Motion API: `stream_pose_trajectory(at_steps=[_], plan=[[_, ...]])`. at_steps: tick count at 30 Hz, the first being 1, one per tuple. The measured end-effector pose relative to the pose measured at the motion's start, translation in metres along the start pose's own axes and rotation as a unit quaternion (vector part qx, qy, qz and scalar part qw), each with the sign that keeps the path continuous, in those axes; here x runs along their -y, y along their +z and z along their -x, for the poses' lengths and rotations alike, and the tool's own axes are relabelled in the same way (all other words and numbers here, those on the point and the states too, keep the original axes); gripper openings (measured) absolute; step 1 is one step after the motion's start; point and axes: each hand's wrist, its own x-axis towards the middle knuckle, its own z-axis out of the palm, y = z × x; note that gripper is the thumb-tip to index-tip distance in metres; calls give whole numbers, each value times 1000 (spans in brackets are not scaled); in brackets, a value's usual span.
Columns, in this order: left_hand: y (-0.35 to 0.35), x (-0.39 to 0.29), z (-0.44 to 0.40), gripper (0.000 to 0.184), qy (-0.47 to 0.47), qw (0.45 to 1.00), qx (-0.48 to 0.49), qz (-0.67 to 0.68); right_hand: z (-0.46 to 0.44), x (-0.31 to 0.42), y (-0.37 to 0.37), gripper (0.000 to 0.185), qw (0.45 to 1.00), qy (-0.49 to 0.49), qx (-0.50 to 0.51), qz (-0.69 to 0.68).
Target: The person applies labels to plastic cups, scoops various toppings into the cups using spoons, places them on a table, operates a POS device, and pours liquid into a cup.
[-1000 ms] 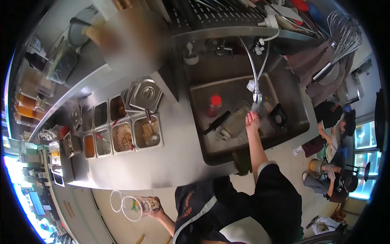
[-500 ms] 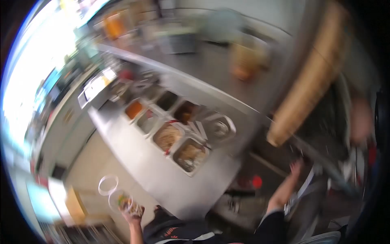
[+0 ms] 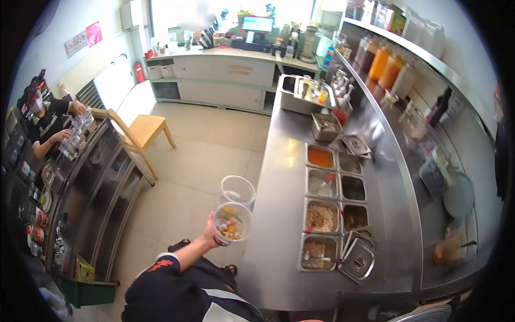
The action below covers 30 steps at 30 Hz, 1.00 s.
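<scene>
My left hand [image 3: 211, 233] is closed around a clear plastic cup [image 3: 232, 222] with yellow, green and brown food pieces inside. A second clear cup [image 3: 237, 190], with nothing visible in it, sits right beyond the first; whether my fingers also grip it is hidden. Both are held above the floor, just left of the steel counter [image 3: 279, 214]. On that counter, metal food pans stand in two rows, among them a pan of chopped brown bits [image 3: 322, 216] and a pan of pale chunks [image 3: 320, 252]. My right hand is out of view.
Stacked metal lids [image 3: 358, 260] lie by the nearest pans. Sauce bottles [image 3: 380, 61] line a shelf at the right. A wooden chair [image 3: 147, 131] stands left of the aisle. Behind a steel rack [image 3: 102, 188], a masked person [image 3: 51, 123] handles several clear cups.
My view has swung left and steadied, so the window counter and the co-worker now show. The cups stay in my left hand. My right hand, earlier spread at the right, has left view.
</scene>
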Motion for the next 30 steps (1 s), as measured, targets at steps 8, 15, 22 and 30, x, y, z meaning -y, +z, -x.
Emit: stream_pose_trajectory(at_steps=[8, 15, 22, 30], plan=[[-24, -61, 31, 67, -20, 988, 121, 96, 58, 74, 67, 53, 964, -106, 227, 91], [-43, -163, 106, 72, 189, 976, -14, 109, 132, 232, 230, 78, 742, -379, 540, 124], [-131, -312, 183, 64, 429, 897, -12, 110, 314, 327, 442, 93, 582, -513, 629, -45], [-267, -564, 316, 90, 619, 692, -105, -356, 495, 420, 687, 73, 575, -488, 657, -16]])
